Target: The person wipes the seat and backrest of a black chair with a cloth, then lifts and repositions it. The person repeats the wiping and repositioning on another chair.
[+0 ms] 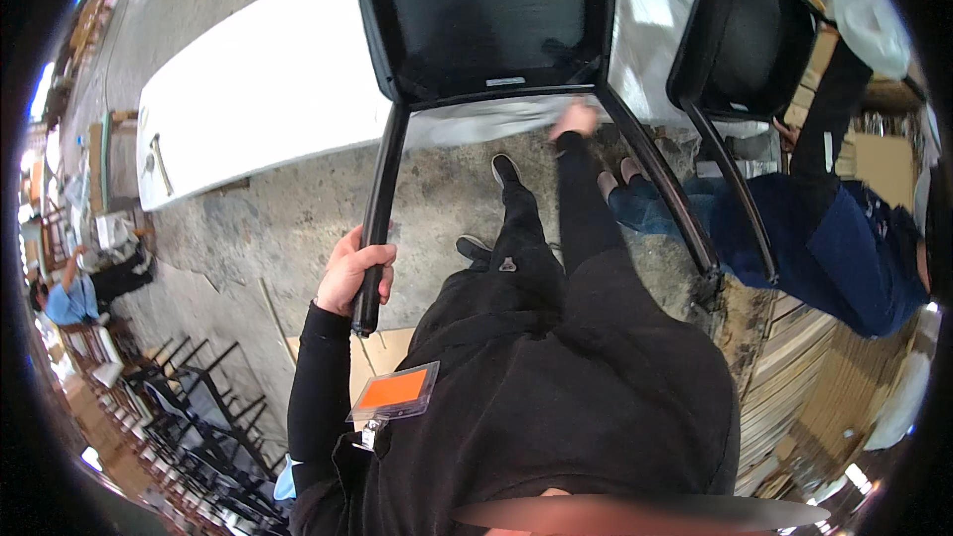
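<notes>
A black chair point(486, 15) rests on the white-covered table, its dark underside facing me and two legs reaching toward me. My left hand point(355, 270) is wrapped round the left one, a black chair leg point(380, 208), close to its end. Under the chair's near edge, my right hand point(576, 119) is at the white sheet point(496, 121) by the base of the other leg. Motion smears that hand's fingers, so its hold is unclear.
The white table point(268, 89) holds a hammer-like tool point(159, 167) at its left end. On the right, a co-worker point(834, 238) in dark blue stands by a second black chair point(749, 35). Flat cardboard point(824, 367) is stacked behind. Several chairs point(199, 427) stand lower left, near a seated person point(74, 293).
</notes>
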Demonstrator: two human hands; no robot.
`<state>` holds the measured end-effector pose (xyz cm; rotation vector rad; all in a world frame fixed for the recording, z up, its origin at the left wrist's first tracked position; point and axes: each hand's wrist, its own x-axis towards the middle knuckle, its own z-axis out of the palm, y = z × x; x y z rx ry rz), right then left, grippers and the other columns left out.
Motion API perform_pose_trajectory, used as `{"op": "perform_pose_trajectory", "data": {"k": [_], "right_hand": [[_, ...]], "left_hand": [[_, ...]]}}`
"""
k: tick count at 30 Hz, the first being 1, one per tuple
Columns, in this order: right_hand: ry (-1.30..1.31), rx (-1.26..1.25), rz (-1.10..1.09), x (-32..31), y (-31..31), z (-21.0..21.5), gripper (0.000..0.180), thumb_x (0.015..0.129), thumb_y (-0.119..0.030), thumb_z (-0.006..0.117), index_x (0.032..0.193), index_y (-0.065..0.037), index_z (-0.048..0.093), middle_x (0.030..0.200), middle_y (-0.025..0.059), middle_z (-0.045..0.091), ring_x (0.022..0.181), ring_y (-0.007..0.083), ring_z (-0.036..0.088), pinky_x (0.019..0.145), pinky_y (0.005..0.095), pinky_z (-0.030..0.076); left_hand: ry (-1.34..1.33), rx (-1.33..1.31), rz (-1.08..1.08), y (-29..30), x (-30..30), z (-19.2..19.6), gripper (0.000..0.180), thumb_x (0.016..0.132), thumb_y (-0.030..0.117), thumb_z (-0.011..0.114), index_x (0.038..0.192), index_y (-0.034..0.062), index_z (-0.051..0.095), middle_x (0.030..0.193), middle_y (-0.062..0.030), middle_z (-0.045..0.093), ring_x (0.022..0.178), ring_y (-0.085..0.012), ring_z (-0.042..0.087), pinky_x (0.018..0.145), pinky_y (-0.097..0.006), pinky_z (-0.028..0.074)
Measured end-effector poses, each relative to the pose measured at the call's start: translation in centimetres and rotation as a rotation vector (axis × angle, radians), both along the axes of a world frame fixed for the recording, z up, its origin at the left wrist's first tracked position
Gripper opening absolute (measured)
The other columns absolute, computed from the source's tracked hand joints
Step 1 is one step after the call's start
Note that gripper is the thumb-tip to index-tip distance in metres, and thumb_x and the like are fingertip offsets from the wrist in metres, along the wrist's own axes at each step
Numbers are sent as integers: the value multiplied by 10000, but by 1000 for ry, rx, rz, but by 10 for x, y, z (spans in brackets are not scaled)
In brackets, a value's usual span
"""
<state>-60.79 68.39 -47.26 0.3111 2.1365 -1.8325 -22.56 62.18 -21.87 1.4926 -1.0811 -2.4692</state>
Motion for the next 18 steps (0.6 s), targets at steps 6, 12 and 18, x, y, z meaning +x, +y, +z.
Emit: {"op": "perform_pose_trajectory", "data": {"k": [6,12,18], "right_hand": [[167,392,303,79,-53,-12,321,883,-78,550,1154,94,559,1110,298,646,1107,435,603,978,493,436],[205,232,624,152,-92,-16,264,845,-147,694,959,83,634,977,282,680,979,434,654,861,463,481],[565,373,925,55,-14,73,313,866,-316,730,911,-7,720,766,133,711,717,220,672,701,384,514]], "left_hand": [[5,13,9,1,-1,-1,321,846,47,655,1073,18,429,659,-50,522,394,-173,546,349,-313,465],[-14,16,13,2,-2,1,409,846,40,649,1193,0,436,668,-48,527,385,-169,536,346,-312,459],[31,22,43,3,3,-7,408,845,27,641,1193,-17,432,667,-58,532,389,-181,552,348,-316,461]]}}
